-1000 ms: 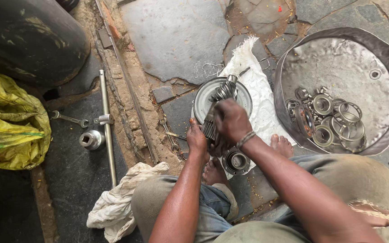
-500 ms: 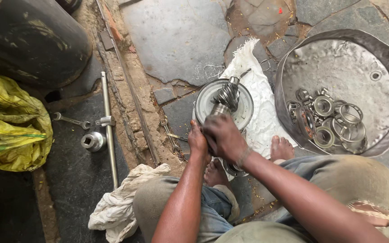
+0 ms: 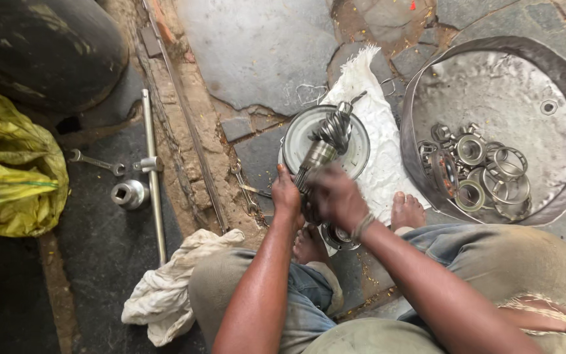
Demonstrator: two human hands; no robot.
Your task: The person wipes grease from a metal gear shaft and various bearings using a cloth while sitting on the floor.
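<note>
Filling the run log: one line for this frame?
left hand: grips gear shaft | right hand: on shaft, blurred | shaft: tilted over round dish | pan: bearings

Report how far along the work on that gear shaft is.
Done: bearings and rings lie loose in the metal basin; the socket and long bar lie aside. In hand: the left hand and right hand grip the gear shaft above a round dish. Left: a bearing housing sits by the feet.

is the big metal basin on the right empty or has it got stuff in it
Not empty. The metal basin holds a cluster of metal rings and bearing parts toward its near-left side; the rest of its floor is bare.
</note>
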